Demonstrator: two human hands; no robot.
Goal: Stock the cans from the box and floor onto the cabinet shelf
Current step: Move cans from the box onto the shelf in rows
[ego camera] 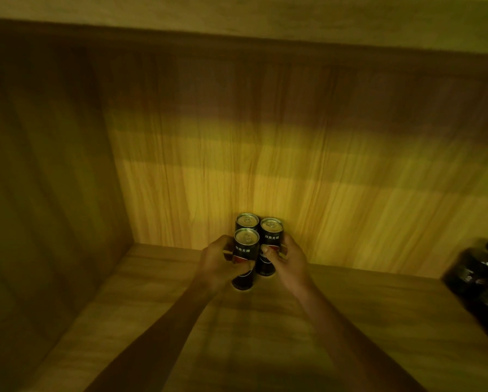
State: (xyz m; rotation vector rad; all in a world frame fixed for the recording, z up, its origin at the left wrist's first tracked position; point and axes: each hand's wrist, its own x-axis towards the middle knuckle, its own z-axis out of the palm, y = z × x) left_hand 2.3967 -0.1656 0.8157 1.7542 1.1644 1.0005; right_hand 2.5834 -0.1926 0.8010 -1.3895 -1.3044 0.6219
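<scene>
Currently both hands are on cans at the back of the cabinet shelf [158, 281]. The left hand [223, 261] is wrapped round the front can [246, 250], thumb across its label. The right hand [289, 260] is curled round the right can [271, 244], thumb on its front. The rear can [247, 221] stands untouched just behind, close to the back panel [293, 165]. All three are upright, tabs up, and packed tight; I can't tell whether they actually touch.

Risks: the cans are tall and narrow and sit close together, so a sideways nudge while either hand lets go could tip one into its neighbours and knock the cluster down. Pulling a hand out fast could drag a can forward, since the fingers sit between cans. The light is dim, so spacing is hard to judge. The front can's base looks set down, but I'm not sure it is fully flat.

Containers: the shelf holds these three cans near its left rear. At the far right edge there are some dark jars [486, 278], blurred, contents unreadable. The box and floor are out of view, so the remaining stock is unknown. Plenty of bare shelf is left, so the task is likely early.
</scene>
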